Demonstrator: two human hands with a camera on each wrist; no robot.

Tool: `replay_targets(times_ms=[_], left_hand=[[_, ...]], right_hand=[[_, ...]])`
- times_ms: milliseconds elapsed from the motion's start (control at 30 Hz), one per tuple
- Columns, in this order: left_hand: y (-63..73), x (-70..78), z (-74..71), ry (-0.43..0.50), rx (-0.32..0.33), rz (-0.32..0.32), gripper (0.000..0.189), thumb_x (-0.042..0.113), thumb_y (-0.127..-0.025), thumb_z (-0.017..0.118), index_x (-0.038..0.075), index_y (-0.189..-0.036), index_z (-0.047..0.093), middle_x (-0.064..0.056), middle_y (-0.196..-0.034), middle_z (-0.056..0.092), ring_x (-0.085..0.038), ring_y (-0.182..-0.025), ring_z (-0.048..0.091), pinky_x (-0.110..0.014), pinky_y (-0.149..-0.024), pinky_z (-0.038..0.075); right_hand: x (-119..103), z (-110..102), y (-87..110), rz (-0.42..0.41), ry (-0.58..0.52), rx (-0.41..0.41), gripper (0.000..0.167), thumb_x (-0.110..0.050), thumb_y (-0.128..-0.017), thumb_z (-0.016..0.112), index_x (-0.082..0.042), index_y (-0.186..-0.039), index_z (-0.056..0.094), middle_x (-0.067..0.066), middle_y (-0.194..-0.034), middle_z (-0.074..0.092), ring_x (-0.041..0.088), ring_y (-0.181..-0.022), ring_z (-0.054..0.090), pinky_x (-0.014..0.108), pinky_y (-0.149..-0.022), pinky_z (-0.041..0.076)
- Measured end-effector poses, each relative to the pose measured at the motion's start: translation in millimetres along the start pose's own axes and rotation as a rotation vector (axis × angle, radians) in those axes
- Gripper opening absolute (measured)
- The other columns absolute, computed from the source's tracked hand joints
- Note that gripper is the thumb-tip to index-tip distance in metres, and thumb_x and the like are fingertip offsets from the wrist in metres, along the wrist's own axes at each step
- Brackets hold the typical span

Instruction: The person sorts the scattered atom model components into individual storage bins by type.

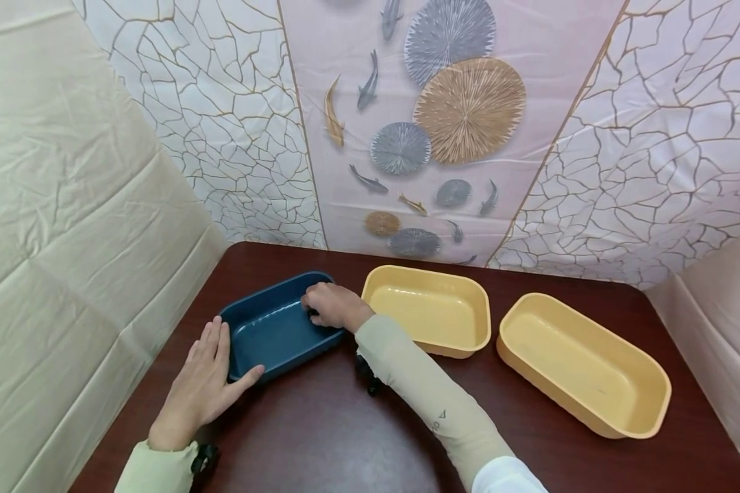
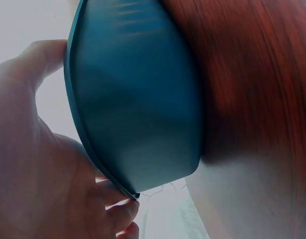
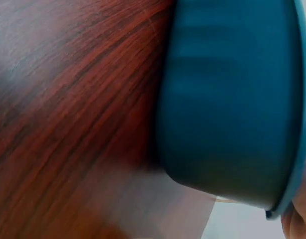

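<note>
A dark blue rectangular basin (image 1: 277,335) with rounded corners sits on the left part of the table. My left hand (image 1: 200,383) lies at its near left corner, fingers straight along the end and thumb stretched along the front rim. In the left wrist view, thumb and fingers touch the basin's rim (image 2: 73,99). My right hand (image 1: 333,306) reaches over the basin's right end, its fingers curled down inside. A small black thing (image 1: 312,313) shows under those fingers; its kind I cannot tell. The right wrist view shows mainly the basin's outer wall (image 3: 223,109).
Right of the blue basin stands a yellow basin (image 1: 428,308), partly behind my right forearm. Another yellow basin (image 1: 582,363) stands angled farther right. All rest on a dark reddish-brown table (image 1: 321,424), with a patterned cloth (image 1: 407,205) behind and pale cloth at the sides.
</note>
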State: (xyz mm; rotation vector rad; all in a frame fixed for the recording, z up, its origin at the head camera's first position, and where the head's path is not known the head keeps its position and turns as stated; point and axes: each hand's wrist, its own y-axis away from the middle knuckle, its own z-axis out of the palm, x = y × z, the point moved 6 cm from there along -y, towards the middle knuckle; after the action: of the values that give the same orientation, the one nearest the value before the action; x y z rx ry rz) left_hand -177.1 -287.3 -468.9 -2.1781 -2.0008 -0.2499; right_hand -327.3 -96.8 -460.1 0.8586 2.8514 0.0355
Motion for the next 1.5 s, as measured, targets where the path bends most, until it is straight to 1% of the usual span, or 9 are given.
replay_targets(times_ms=[100, 267, 567, 667, 833, 1067, 1200, 1367, 1500], left_hand=[[-0.3, 1.9, 0.1, -0.002, -0.002, 0.004, 0.116, 0.072, -0.096, 0.056, -0.013, -0.163, 0.016, -0.034, -0.172, 0.014, -0.056, -0.158, 0.019, -0.073, -0.125, 0.024], [0.7, 2.1, -0.7, -0.001, -0.002, 0.001, 0.117, 0.073, -0.095, 0.056, -0.013, -0.163, 0.016, -0.034, -0.173, 0.013, -0.056, -0.158, 0.018, -0.073, -0.124, 0.024], [4.4, -5.4, -1.0, 0.059, -0.024, -0.003, 0.119, 0.074, -0.095, 0.055, -0.012, -0.164, 0.010, -0.033, -0.174, 0.007, -0.054, -0.160, 0.012, -0.075, -0.124, 0.021], [5.4, -7.0, 0.1, 0.066, -0.035, -0.006, 0.120, 0.075, -0.095, 0.055, -0.013, -0.164, 0.009, -0.033, -0.174, 0.006, -0.054, -0.160, 0.011, -0.075, -0.124, 0.020], [4.7, -7.3, 1.7, 0.063, -0.046, -0.008, 0.120, 0.075, -0.096, 0.053, -0.013, -0.164, 0.008, -0.034, -0.174, 0.005, -0.054, -0.160, 0.010, -0.076, -0.124, 0.020], [1.9, -5.1, 2.2, 0.053, -0.043, 0.005, 0.119, 0.074, -0.097, 0.052, -0.014, -0.163, 0.008, -0.036, -0.173, 0.004, -0.056, -0.159, 0.010, -0.077, -0.123, 0.020], [1.1, -3.3, 2.0, 0.051, -0.046, 0.008, 0.119, 0.074, -0.097, 0.052, -0.014, -0.163, 0.008, -0.036, -0.172, 0.004, -0.056, -0.159, 0.010, -0.077, -0.123, 0.020], [-0.4, -0.9, 2.3, 0.049, -0.046, 0.012, 0.119, 0.075, -0.096, 0.052, -0.014, -0.163, 0.008, -0.037, -0.172, 0.005, -0.057, -0.159, 0.011, -0.077, -0.122, 0.021], [-1.0, -0.7, 3.1, 0.045, -0.047, 0.011, 0.120, 0.075, -0.096, 0.052, -0.014, -0.163, 0.007, -0.037, -0.172, 0.006, -0.057, -0.158, 0.011, -0.078, -0.122, 0.021]], right_hand=[[3, -8, 6.5, 0.014, 0.002, 0.017, 0.026, -0.019, -0.102, 0.071, -0.010, -0.127, 0.075, 0.006, -0.121, 0.073, 0.015, -0.108, 0.069, 0.027, -0.097, 0.060], [8, -30, 20.0, 0.035, -0.017, 0.037, 0.031, -0.018, -0.101, 0.072, -0.008, -0.131, 0.073, 0.007, -0.125, 0.072, 0.016, -0.113, 0.070, 0.026, -0.098, 0.060], [-1, -66, 49.4, -0.028, 0.006, 0.040, 0.028, -0.019, -0.103, 0.071, -0.008, -0.128, 0.074, 0.011, -0.124, 0.073, 0.019, -0.111, 0.071, 0.028, -0.097, 0.061], [-5, -75, 61.9, -0.045, 0.009, 0.041, 0.028, -0.019, -0.102, 0.072, -0.007, -0.128, 0.075, 0.011, -0.122, 0.073, 0.019, -0.106, 0.070, 0.027, -0.094, 0.061], [-10, -88, 83.7, -0.069, 0.039, 0.055, 0.024, -0.017, -0.101, 0.073, -0.007, -0.122, 0.076, 0.007, -0.110, 0.073, 0.016, -0.091, 0.064, 0.023, -0.083, 0.059], [-16, -96, 110.0, -0.102, 0.090, 0.038, 0.017, -0.019, -0.099, 0.076, -0.011, -0.113, 0.078, 0.005, -0.103, 0.073, 0.013, -0.092, 0.069, 0.023, -0.080, 0.060], [-21, -96, 122.9, -0.116, 0.120, 0.022, 0.019, -0.020, -0.098, 0.077, -0.011, -0.114, 0.078, 0.005, -0.106, 0.073, 0.014, -0.094, 0.071, 0.023, -0.083, 0.061], [-28, -89, 138.5, -0.121, 0.106, -0.011, 0.024, -0.021, -0.098, 0.076, -0.011, -0.121, 0.076, 0.006, -0.114, 0.075, 0.014, -0.102, 0.072, 0.023, -0.090, 0.061], [-35, -78, 150.4, -0.158, 0.106, -0.004, 0.023, -0.019, -0.098, 0.077, -0.011, -0.119, 0.075, 0.004, -0.114, 0.075, 0.013, -0.103, 0.071, 0.022, -0.090, 0.060]])
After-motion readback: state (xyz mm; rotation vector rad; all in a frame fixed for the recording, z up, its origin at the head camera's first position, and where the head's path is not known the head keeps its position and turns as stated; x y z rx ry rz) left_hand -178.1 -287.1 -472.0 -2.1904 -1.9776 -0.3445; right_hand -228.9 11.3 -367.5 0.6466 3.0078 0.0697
